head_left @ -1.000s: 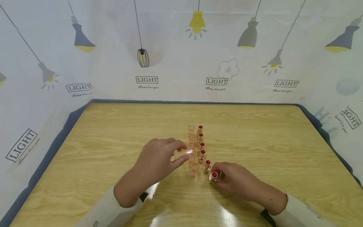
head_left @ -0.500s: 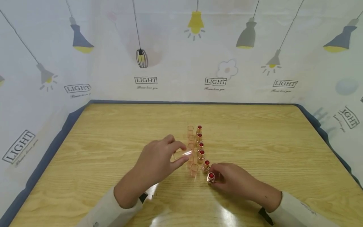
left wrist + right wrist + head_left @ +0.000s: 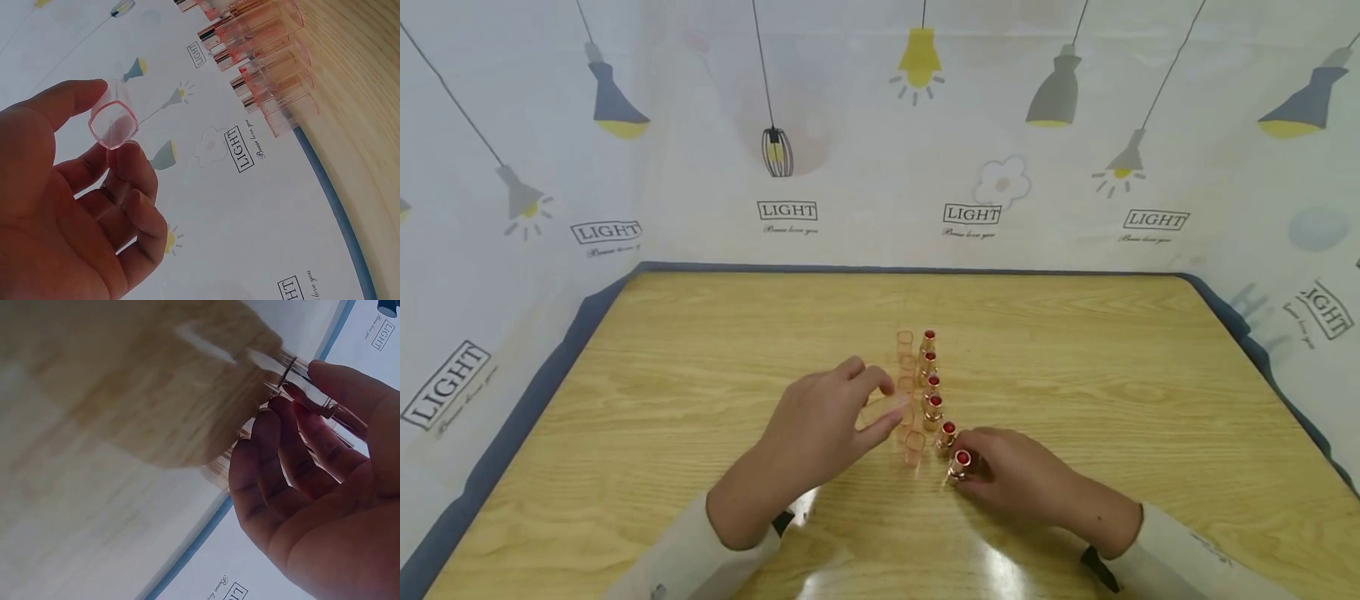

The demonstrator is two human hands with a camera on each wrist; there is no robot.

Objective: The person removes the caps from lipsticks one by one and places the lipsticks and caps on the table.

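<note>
My left hand (image 3: 820,425) pinches a clear, pink-rimmed lipstick cap (image 3: 114,125) between thumb and fingers. The cap is above the table, and its rim faces the camera in the left wrist view. My right hand (image 3: 1022,475) grips a lipstick (image 3: 961,463) low on its shiny rose-gold tube, with the red tip upward, at the near end of a line. Beyond it several more lipsticks (image 3: 933,410) stand upright in a row running away from me. Several clear caps (image 3: 914,446) stand in a parallel row just left of them, partly overlapping my left hand's fingertips.
All of this stands on a wood-grain table (image 3: 700,333) with a dark blue edge (image 3: 910,268) at the back. A pale cloth (image 3: 865,167) printed with hanging lamps encloses the back and sides.
My right hand has shifted the near lipstick slightly left, closer to the end of the row. The left hand stays almost in place, still holding the cap.
</note>
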